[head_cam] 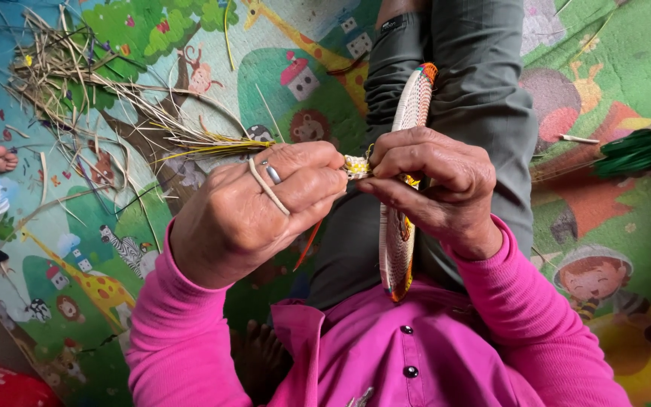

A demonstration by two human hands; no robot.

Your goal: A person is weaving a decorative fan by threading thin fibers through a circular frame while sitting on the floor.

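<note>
Both-handed pinch: left hand (254, 207) and right hand (431, 188) meet fingertip to fingertip at centre, each clenched on the edge of a woven disc (401, 226) held edge-on over the lap. A pale strand (265, 185) crosses the left hand's back. Loose straw pile (92, 83) lies far left on the cartoon play mat (54, 249); green fibre bundle (631, 153) at right.

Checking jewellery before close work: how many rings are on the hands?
1: a silver ring on a finger of the left hand. The right hand shows none, though its curled fingers may hide some.
</note>
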